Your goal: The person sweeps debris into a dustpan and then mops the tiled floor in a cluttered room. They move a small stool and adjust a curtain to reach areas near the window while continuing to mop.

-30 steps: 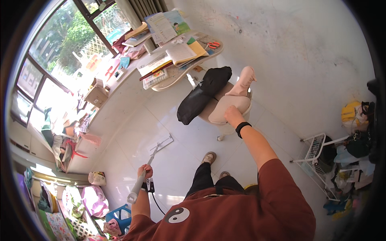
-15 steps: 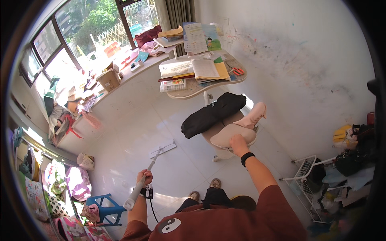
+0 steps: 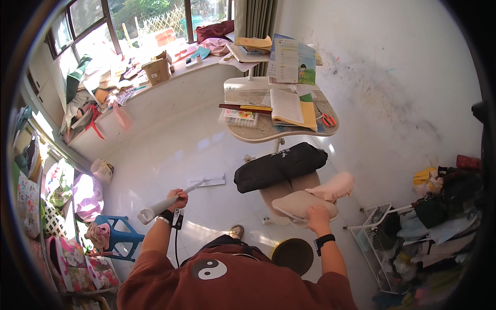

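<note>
My left hand (image 3: pixel 178 199) is wrapped round the grey pole of a flat mop (image 3: pixel 153 210). Its pale rectangular head (image 3: pixel 216 179) lies on the floor tiles ahead, and the pole's thick end tilts back to the left. My right hand (image 3: pixel 318 216) is closed on the near edge of a beige chair's backrest (image 3: pixel 289 205). A long black bag (image 3: pixel 281 166) lies across the chair's far side. Something pink and soft (image 3: pixel 335 187) rests by the backrest; its kind is unclear. My right fingertips are partly hidden.
A desk (image 3: pixel 253 135) with books and orange-handled scissors (image 3: pixel 326 120) stands beyond the chair. A blue stool (image 3: pixel 121 235) is at left, a round dark stool (image 3: pixel 293 256) beside my legs. At right stands a white wire rack (image 3: pixel 380 212) near piled bags; clutter covers the windowsill.
My view has shifted. The mop pole slants lower to the left. The chair, with my right hand still on it, appears nearer to me, and more of the round stool shows.
</note>
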Tool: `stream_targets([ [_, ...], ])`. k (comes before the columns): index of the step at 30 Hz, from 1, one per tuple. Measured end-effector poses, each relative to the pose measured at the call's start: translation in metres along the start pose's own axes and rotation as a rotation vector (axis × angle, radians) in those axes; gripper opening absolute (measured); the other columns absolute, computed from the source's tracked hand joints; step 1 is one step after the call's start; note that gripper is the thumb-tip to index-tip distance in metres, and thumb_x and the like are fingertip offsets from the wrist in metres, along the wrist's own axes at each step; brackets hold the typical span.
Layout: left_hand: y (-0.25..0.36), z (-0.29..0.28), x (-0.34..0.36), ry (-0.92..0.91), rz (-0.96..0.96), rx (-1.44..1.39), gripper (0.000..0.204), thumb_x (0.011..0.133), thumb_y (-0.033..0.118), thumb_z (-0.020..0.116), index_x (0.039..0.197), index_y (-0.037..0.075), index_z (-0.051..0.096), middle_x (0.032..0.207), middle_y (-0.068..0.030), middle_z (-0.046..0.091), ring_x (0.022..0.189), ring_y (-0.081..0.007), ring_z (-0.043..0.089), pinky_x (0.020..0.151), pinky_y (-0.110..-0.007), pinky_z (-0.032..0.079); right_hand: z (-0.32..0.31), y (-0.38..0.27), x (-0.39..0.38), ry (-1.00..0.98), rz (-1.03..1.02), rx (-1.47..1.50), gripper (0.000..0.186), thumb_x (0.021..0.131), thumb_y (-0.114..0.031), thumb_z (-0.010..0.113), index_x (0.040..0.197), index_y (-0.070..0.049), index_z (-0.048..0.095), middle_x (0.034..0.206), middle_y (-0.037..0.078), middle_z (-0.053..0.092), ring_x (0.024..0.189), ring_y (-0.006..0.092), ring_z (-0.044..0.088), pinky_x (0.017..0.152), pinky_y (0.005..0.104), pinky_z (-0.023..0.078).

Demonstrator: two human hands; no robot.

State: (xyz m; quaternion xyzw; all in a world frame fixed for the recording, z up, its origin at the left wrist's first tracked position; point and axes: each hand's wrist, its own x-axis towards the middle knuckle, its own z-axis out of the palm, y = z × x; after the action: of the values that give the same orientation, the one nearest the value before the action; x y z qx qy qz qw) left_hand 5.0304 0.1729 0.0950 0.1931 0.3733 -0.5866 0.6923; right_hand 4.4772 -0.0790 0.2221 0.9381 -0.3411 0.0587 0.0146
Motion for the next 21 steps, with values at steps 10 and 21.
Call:
stream_targets([
  [10, -0.047, -0.052, -0.041, 0.013, 0.077, 0.054, 0.017, 0.091, 0.006, 0.044, 0.075, 0.007, 0.040, 0.055, 0.0004, 0.041, 0.046, -0.0116, 0.044, 0.041, -0.024, 0.039, -0.032, -0.005, -0.218, -0.100, 0.179, -0.039, 0.017, 0.060, 0.000, 0.065, 0.074, -0.008, 0.059, 0.081, 0.010, 0.060, 0.087, 0.0308, 0.056, 0.077, 0.0425, 0.044],
  [21, -0.049, -0.088, -0.064, -0.102, 0.053, -0.032, 0.022, 0.091, 0.006, 0.043, 0.069, 0.005, 0.039, 0.057, -0.0014, 0.042, 0.046, -0.0134, 0.043, 0.042, -0.024, 0.040, -0.056, 0.039, -0.396, -0.564, 0.489, -0.399, 0.020, 0.067, -0.010, 0.074, 0.085, -0.008, 0.065, 0.101, 0.014, 0.061, 0.101, 0.0320, 0.055, 0.095, 0.0397, 0.042],
])
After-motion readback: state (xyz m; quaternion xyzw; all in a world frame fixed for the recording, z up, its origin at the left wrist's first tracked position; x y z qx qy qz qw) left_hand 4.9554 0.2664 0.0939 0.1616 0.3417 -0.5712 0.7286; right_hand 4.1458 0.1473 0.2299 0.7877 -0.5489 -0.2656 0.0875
